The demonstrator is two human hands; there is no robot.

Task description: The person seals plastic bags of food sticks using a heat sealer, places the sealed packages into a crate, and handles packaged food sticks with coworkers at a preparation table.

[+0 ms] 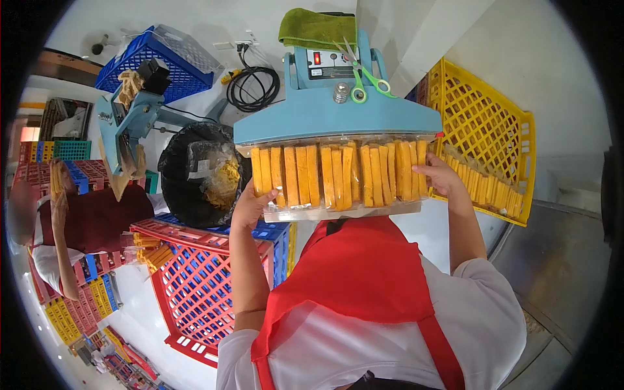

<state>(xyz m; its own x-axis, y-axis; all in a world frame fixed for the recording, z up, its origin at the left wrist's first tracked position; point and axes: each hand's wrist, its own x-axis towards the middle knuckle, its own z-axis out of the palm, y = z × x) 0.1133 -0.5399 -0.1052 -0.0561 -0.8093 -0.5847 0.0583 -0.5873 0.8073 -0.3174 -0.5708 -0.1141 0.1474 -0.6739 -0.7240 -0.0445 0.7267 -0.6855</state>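
Note:
A row of clear plastic packs of yellow-orange sticks (338, 175) lies across the front of a light-blue sealing machine (338, 117), with the packs' upper ends under its long bar. At the row's left end, my left hand (250, 207) is closed on the outer pack, fingers over its lower edge. My right hand (439, 174) pinches the pack at the right end. Below the packs runs a pale ledge (344, 212). Green-handled scissors (359, 75) rest on top of the machine, near a folded green cloth (317, 28).
To the right, a yellow crate (484, 97) holds more packs of sticks. A black-lined bin (179, 153) with scraps stands left, beside a red crate (195, 279). Another blue machine (127, 130), a coiled black cable (253, 88) and a co-worker in a dark red apron (97, 218) are farther left.

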